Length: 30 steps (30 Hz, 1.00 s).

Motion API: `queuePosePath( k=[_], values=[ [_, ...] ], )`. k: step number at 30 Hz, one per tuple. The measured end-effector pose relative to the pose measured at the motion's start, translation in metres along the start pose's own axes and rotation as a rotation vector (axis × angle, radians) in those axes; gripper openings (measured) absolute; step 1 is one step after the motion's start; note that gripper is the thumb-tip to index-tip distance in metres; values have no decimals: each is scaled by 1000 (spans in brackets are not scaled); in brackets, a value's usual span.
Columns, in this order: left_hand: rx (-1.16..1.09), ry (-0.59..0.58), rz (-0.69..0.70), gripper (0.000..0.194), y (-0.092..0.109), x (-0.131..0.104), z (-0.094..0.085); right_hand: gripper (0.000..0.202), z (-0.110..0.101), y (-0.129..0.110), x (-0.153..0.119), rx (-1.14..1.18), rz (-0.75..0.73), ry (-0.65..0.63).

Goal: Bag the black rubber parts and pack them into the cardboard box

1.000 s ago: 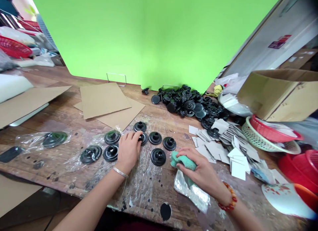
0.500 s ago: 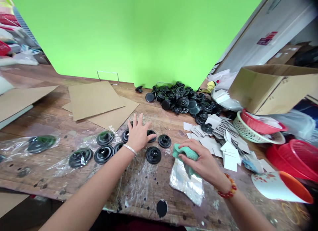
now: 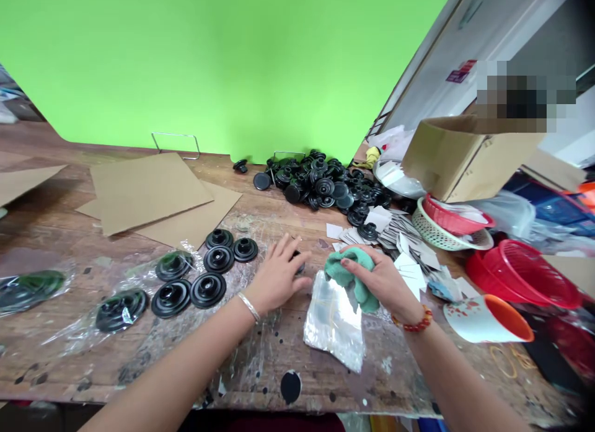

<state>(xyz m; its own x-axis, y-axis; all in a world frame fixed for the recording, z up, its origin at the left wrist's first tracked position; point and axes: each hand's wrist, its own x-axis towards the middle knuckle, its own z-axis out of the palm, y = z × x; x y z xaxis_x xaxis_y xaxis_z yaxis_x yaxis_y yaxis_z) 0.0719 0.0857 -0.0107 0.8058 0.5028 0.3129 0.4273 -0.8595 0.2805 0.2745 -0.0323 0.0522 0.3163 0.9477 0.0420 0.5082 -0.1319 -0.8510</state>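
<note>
My left hand (image 3: 277,272) lies palm down over a black disc (image 3: 300,260), of which only a dark edge shows by the fingertips. My right hand (image 3: 379,278) grips a bunched green cloth (image 3: 349,272) just right of it. Under and in front of the cloth lies a clear plastic bag (image 3: 334,323). Left of my left hand stand several black round discs (image 3: 218,259) in a loose group on crinkled plastic film.
A big pile of black discs (image 3: 320,181) sits at the back by the green screen. White card squares (image 3: 402,240), a cardboard box (image 3: 465,153), red baskets (image 3: 515,271) and a cup (image 3: 488,317) crowd the right. Cardboard sheets (image 3: 149,190) lie at back left.
My left hand has moved right from the disc group to a disc beside the cloth. My right hand has lifted the cloth slightly. The view has swung to the right.
</note>
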Motion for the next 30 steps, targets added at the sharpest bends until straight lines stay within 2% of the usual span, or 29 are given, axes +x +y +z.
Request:
queuePosePath(
  k=[3, 6, 8, 10, 13, 14, 16, 18, 20, 22, 26, 28, 30],
  values=[
    [13, -22, 17, 24, 9, -5, 9, 40, -4, 4, 2, 61, 75, 50],
    [46, 10, -52, 22, -2, -19, 7, 46, -16, 12, 11, 4, 110, 124],
    [62, 46, -99, 21, -10, -30, 1, 48, -24, 17, 27, -174, 63, 181],
    [55, 102, -125, 25, -9, -43, -5, 45, -27, 22, 51, -430, -9, 214],
    [-36, 188, -110, 31, 12, -64, -11, 26, -19, 23, 97, -654, -61, 235],
    [-80, 206, -95, 31, 22, -72, -12, 26, -14, 21, 112, -675, -72, 248],
    [-159, 222, -62, 29, 42, -87, -11, 44, -2, 16, 138, -713, -105, 280],
    [-233, 256, -66, 27, 57, -101, -6, 50, 8, 9, 159, -763, -141, 294],
    [-319, 304, -121, 23, 62, -111, -2, 47, 14, 3, 176, -809, -163, 286],
    [-424, 310, -196, 19, 59, -115, -2, 40, 17, -3, 189, -847, -162, 265],
    [-688, 232, -377, 16, 42, -108, -16, 29, 19, -11, 195, -885, -177, 232],
    [-898, 204, -558, 19, 36, -98, -23, 31, 23, -14, 180, -877, -223, 211],
    [-1130, 178, -714, 28, 34, -87, -25, 30, 30, -17, 153, -849, -292, 133]
  ],
)
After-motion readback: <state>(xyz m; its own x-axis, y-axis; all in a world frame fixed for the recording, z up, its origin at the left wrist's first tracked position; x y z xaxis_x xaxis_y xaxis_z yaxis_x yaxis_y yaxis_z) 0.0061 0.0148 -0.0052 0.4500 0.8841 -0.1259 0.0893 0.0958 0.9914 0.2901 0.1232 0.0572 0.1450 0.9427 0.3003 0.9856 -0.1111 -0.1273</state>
